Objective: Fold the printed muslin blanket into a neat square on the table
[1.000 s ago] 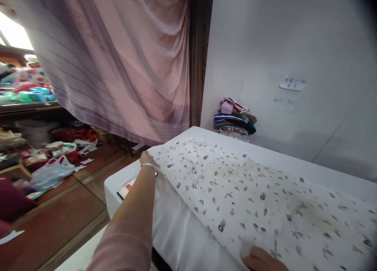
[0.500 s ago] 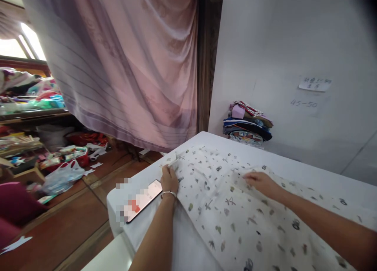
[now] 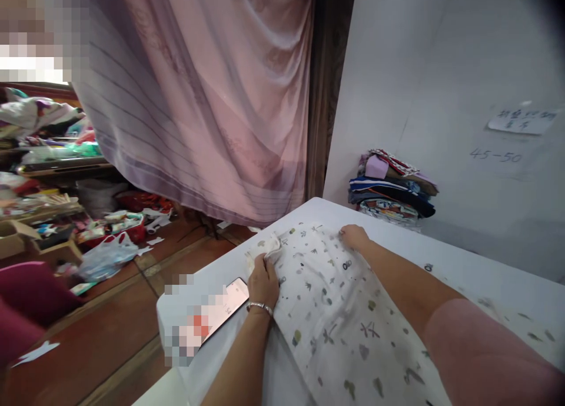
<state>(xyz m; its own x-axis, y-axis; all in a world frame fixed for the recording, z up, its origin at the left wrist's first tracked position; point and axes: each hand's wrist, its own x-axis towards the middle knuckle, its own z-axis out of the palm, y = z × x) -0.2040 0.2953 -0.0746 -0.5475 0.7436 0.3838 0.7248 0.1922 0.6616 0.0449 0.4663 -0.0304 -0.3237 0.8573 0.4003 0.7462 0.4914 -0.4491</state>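
A white cloth with small green and grey plant prints (image 3: 335, 300) lies over the white table (image 3: 450, 247), with soft wrinkles in it. My left hand (image 3: 263, 281), a bracelet at its wrist, is closed on the cloth's left edge, where a small flap folds over. At the far right edge of the cloth, my right hand (image 3: 354, 238) has its fingers pinched on the fabric; the fingertips are partly hidden. Left of my left hand, a phone (image 3: 223, 315) with a lit screen lies on the table.
Folded clothes (image 3: 392, 188) are stacked by the white wall (image 3: 419, 88), which carries a handwritten note (image 3: 521, 120). A pink curtain (image 3: 220, 100) hangs behind the table. Plastic bags (image 3: 108, 256), boxes and scraps lie on the floor at left, near a magenta chair (image 3: 30, 306).
My right hand has moved from the middle of the cloth to its far edge, drawing the right part of the cloth leftward. My left hand stays at the left edge. The view has shifted slightly.
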